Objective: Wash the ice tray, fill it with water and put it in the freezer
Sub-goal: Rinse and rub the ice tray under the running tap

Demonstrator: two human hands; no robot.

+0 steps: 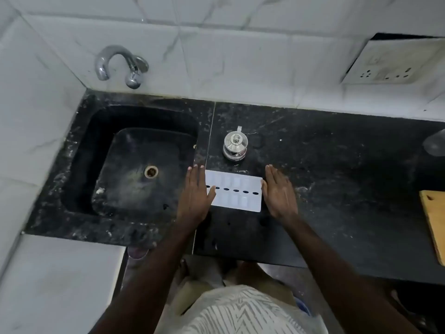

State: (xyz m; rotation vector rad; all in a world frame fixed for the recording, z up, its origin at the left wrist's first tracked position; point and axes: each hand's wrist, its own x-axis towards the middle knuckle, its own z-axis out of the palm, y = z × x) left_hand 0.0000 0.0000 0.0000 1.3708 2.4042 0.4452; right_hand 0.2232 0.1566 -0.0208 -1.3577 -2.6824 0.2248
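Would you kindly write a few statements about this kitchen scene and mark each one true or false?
1. The ice tray lies in the sink. False: it lies on the black counter, to the right of the sink.
2. The left hand and right hand flank the tray's two ends with straight fingers. True.
3. A lidded steel pot stands on the counter behind the tray. True.
4. Water streams from the tap. False: no stream shows.
5. The wooden board rests on the tray. False: it lies far right on the counter, apart from the tray.
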